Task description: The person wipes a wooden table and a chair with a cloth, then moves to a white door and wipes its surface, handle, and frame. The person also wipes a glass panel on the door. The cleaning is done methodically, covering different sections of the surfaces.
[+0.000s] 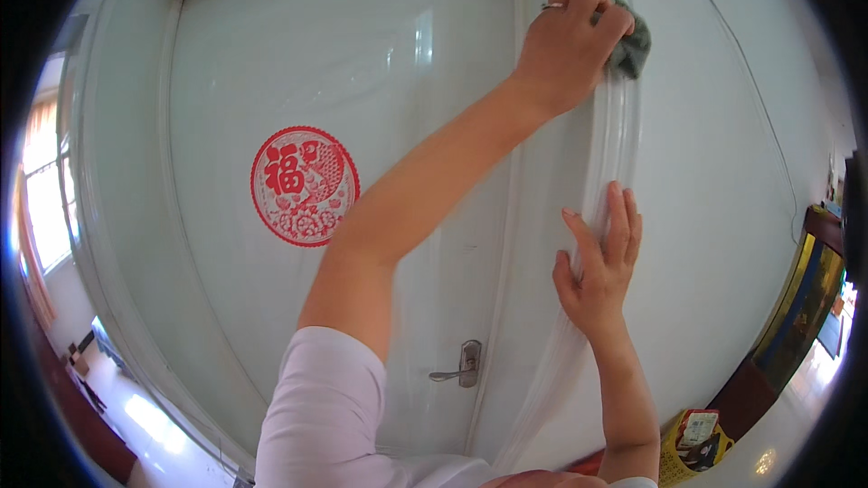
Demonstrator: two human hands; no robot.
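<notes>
My left arm reaches up across the door, and my left hand (571,41) is closed around a dark grey-green cloth (636,47). The cloth is pressed against the upper part of the white door frame (615,140), bunched under the fingers. A ring shows on one finger of this hand. Lower on the same frame, my right hand (599,271) rests with its fingers spread, holding nothing.
The white door (425,172) bears a round red paper-cut decoration (306,186) and a metal lever handle (458,368). A thin cable (743,54) runs down the right wall. Dark wooden furniture (768,352) and a yellow basket (674,463) stand lower right.
</notes>
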